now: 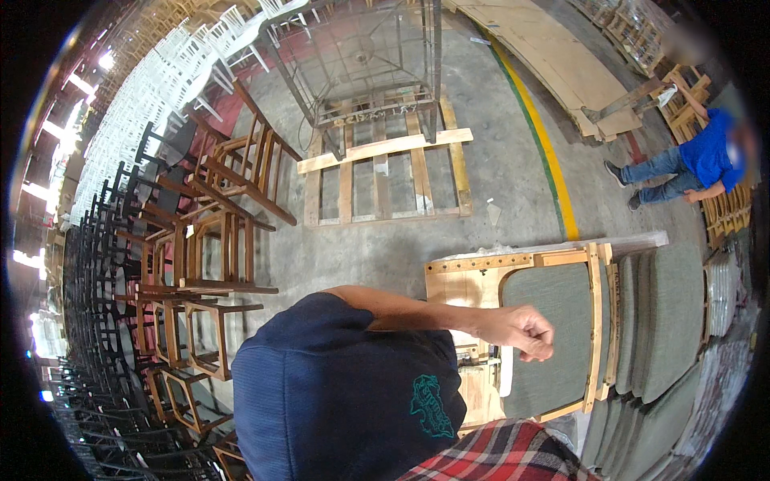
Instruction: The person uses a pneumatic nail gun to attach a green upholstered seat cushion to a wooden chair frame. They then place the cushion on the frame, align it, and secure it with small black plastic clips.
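My left hand [520, 332] is stretched out to the right with its fingers curled closed. It hangs over a grey-green fabric-covered panel [545, 297], and what the fingers hold, if anything, is hidden. The panel lies inside a light wooden frame [478, 263], with an upright wooden bar [595, 321] crossing it on the right. A white strip [506, 370] stands at the panel's left edge, just below my hand. My right hand is out of sight. My navy sleeve and a red plaid cloth [513, 453] fill the lower middle.
Grey-green panels [670, 321] are stacked to the right. Brown wooden chair frames [212, 248] crowd the left. A pallet [381, 188] lies ahead, with a metal frame [429, 72] over it. A person in blue [710, 148] stands far right near cardboard sheets [553, 56].
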`<action>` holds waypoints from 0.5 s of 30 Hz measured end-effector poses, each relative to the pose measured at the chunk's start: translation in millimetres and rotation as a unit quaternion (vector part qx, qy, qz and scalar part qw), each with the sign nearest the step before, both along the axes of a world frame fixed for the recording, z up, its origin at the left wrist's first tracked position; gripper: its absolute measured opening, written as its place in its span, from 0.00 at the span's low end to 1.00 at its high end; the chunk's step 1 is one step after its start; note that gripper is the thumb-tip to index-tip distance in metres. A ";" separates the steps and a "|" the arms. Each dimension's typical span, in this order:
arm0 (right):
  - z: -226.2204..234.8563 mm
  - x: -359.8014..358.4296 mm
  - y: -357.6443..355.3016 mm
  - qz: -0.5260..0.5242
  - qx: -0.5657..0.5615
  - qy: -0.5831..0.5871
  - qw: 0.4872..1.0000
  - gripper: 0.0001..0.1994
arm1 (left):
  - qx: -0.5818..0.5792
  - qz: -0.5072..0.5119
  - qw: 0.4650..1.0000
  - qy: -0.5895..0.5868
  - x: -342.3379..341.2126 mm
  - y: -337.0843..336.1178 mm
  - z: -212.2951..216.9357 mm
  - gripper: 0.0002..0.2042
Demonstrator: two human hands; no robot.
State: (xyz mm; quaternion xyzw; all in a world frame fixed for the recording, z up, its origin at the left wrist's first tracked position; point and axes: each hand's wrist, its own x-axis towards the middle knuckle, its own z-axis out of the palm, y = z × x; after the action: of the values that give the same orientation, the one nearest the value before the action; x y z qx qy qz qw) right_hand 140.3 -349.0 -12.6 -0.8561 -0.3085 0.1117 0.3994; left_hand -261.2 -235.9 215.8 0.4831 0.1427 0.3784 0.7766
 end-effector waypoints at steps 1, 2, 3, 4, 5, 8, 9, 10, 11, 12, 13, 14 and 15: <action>-0.1 -1.7 2.3 -0.001 0.000 -0.001 1.000 0.18 | -0.030 -0.004 0.999 0.039 1.3 -5.6 -17.4 0.16; 1.6 -1.4 2.2 0.003 -0.002 0.000 1.000 0.18 | -0.038 0.002 0.998 0.058 3.7 -13.0 -34.2 0.16; 1.0 -2.9 3.2 0.002 0.001 0.001 1.000 0.18 | -0.046 0.007 0.996 0.077 4.0 -19.7 -41.2 0.16; 1.0 -3.6 4.5 0.001 0.000 0.000 1.000 0.18 | -0.053 -0.002 0.989 0.135 2.8 -25.1 -47.7 0.15; 0.8 -4.9 3.4 -0.002 0.000 0.000 1.000 0.18 | -0.050 -0.011 0.989 0.139 3.6 -29.0 -54.8 0.14; -0.2 -5.4 6.2 0.003 0.002 0.003 1.000 0.18 | -0.065 -0.011 0.987 0.147 10.9 -37.5 -73.4 0.15; -0.6 -4.1 5.7 0.002 0.005 0.002 1.000 0.18 | -0.066 -0.017 0.986 0.153 10.4 -36.1 -68.6 0.16; -2.6 -4.2 5.7 0.000 0.011 0.002 1.000 0.18 | -0.067 -0.024 0.985 0.160 10.0 -35.1 -65.3 0.16; -2.6 -4.0 4.0 -0.001 0.009 0.003 1.000 0.18 | -0.086 -0.016 0.984 0.157 10.8 -35.0 -65.9 0.16; -3.5 -4.4 2.9 -0.003 0.009 0.003 1.000 0.18 | -0.104 -0.010 0.982 0.155 14.0 -34.4 -67.7 0.16; -5.1 -4.9 3.4 -0.002 0.008 0.006 1.000 0.18 | -0.121 -0.003 0.981 0.152 17.5 -33.6 -69.9 0.16; -3.7 -5.2 2.0 -0.001 0.009 0.006 1.000 0.18 | -0.142 -0.004 0.981 0.135 20.3 -32.5 -76.5 0.17; -4.5 -6.4 2.6 0.000 0.009 0.005 1.000 0.18 | -0.163 -0.005 0.980 0.118 23.0 -31.1 -86.3 0.17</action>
State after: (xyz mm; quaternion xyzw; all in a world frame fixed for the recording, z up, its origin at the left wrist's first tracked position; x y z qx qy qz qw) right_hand 133.9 -346.4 -17.0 -0.8519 -0.3071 0.1132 0.4089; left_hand -238.2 -267.0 129.5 0.3923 0.2906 0.2867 0.8243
